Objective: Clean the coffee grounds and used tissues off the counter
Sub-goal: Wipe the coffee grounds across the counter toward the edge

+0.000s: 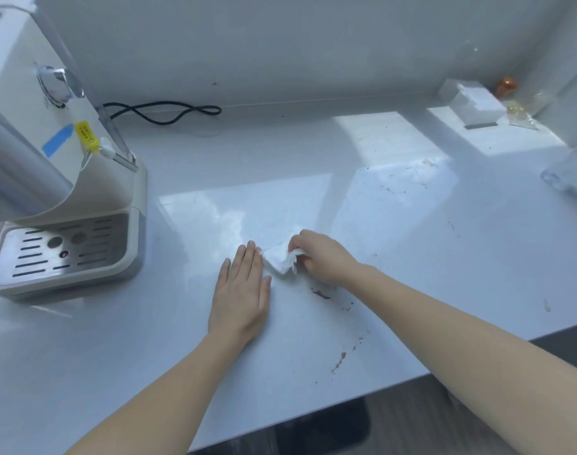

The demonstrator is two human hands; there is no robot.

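My right hand (320,256) grips a crumpled white tissue (280,259) and presses it on the white counter (182,339) near the middle. My left hand (241,290) lies flat on the counter, fingers together and palm down, its fingertips touching the tissue's left edge. Brown coffee grounds (321,294) are smeared just below my right wrist. More grounds (339,359) lie in specks toward the front edge, and fine specks (398,188) are scattered further back on the right.
A white coffee machine (50,178) with a metal drip tray (64,249) stands at the left, its black cord (169,113) along the back wall. A white tissue box (474,103) and an orange object (507,87) sit at the back right. A clear bottle (569,172) lies at the right edge.
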